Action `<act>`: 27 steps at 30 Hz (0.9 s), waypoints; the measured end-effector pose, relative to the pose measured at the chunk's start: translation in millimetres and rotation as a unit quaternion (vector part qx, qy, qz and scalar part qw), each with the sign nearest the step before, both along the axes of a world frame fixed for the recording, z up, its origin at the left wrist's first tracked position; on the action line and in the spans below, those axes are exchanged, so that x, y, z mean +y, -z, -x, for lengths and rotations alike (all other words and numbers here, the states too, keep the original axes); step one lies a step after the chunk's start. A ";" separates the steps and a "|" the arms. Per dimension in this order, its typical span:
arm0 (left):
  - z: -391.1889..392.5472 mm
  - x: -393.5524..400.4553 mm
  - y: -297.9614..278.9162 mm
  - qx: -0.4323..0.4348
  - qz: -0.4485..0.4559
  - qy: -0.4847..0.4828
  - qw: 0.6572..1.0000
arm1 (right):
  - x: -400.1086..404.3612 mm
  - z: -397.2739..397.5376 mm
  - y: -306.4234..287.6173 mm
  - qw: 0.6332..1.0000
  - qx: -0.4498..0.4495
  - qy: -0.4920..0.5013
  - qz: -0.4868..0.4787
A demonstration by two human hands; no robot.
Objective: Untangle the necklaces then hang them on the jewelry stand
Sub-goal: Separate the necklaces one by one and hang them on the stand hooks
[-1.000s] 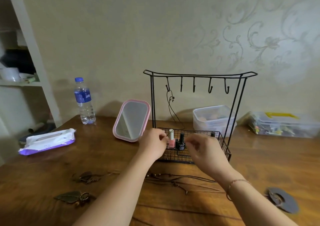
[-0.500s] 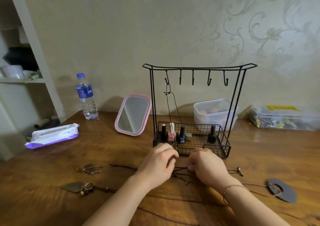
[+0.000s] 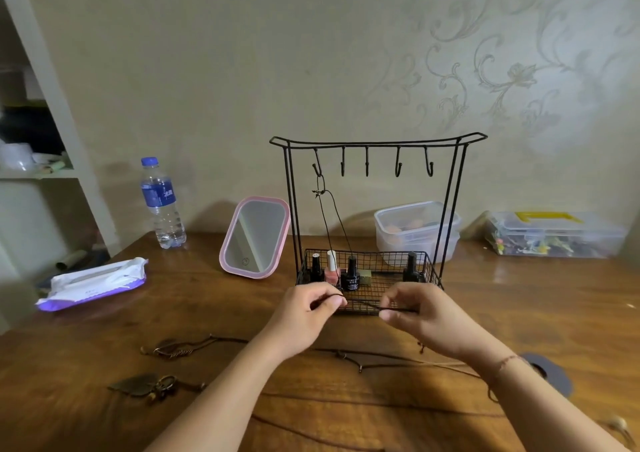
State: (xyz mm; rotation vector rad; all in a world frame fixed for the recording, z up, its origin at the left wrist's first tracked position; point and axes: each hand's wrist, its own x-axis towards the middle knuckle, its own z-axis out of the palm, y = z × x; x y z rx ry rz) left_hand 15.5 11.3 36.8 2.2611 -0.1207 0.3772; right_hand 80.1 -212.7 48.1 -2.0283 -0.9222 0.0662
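A black wire jewelry stand with several hooks stands mid-table. One dark cord necklace hangs from its leftmost hook into the basket. In front of the basket my left hand and my right hand each pinch a thin dark cord stretched between them, lifted off the table. More cords lie on the wood beneath my wrists. A leaf pendant and a bronze pendant lie at the left.
Several nail polish bottles stand in the stand's basket. A pink mirror, water bottle and wipes pack sit left. Two clear plastic boxes stand at the back right. A grey disc lies by my right wrist.
Both hands went down from the stand to the cords on the table, then rose with one dark cord pinched between them. The hung necklace stays on the left hook.
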 end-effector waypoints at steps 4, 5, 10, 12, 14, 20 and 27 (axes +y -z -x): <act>0.0 -7.9 -11.2 0.017 -0.021 0.034 0.999 | -5.8 0.3 -6.5 0.992 0.053 0.014 -0.109; 0.5 -13.1 -14.4 0.015 -0.032 0.042 0.998 | -4.3 1.4 -8.3 0.992 0.056 0.013 -0.110; 3.7 -33.7 -30.1 -0.009 -0.090 0.061 0.994 | 2.9 9.4 -16.0 1.000 -0.001 0.007 -0.030; 5.2 -36.0 -33.5 -0.004 -0.093 0.067 0.993 | 1.6 10.5 -18.0 1.000 -0.020 0.017 -0.011; 6.3 -37.0 -35.1 0.003 -0.086 0.077 0.993 | 0.4 12.4 -19.4 1.000 -0.023 0.010 -0.009; 8.4 -34.9 -48.9 -0.017 -0.022 0.068 0.997 | -4.2 16.1 -26.2 0.984 0.103 -0.042 -0.141; 12.4 -42.2 -57.5 -0.023 -0.038 0.090 0.995 | -1.7 11.8 -27.4 0.997 0.005 -0.044 -0.064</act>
